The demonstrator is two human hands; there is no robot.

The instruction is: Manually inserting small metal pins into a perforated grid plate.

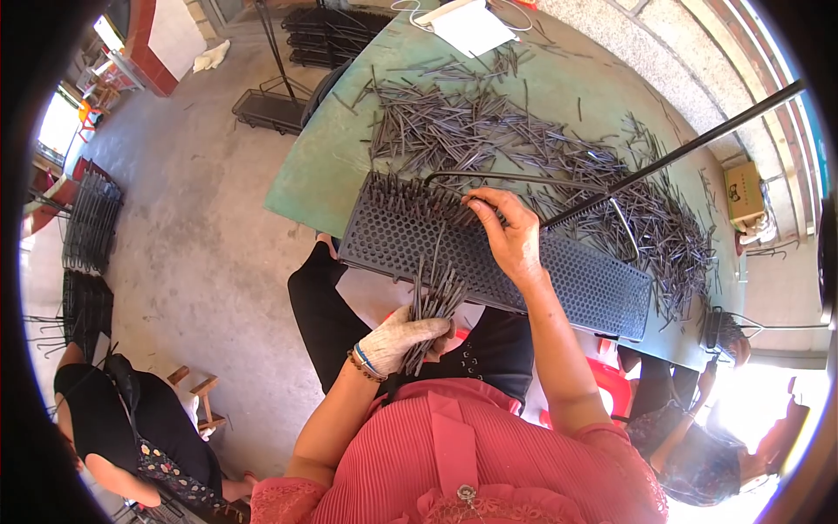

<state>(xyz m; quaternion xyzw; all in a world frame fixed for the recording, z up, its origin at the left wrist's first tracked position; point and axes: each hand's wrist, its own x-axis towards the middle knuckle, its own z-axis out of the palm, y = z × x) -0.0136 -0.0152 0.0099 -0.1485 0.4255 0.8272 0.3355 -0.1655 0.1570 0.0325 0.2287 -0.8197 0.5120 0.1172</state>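
My left hand (394, 339), in a pale work glove, is closed round a bundle of thin dark sticks (434, 297) below the near edge of a black perforated tray (589, 284). My right hand (511, 234) is bare and reaches over the tray. Its thumb and forefinger are pinched at the tip of a dark stick among the standing ones. Rows of such sticks (393, 196) stand upright in the holes at the tray's left end; the right part shows bare holes. A bent metal rod handle (672, 157) rises from the tray to the right.
Loose dark sticks (463, 122) lie heaped across the green table (305, 166) behind the tray. A white sheet (467, 26) lies at the far edge. Stacked black trays (92, 218) stand at left. One person (140, 428) is at lower left, another (698, 445) at lower right.
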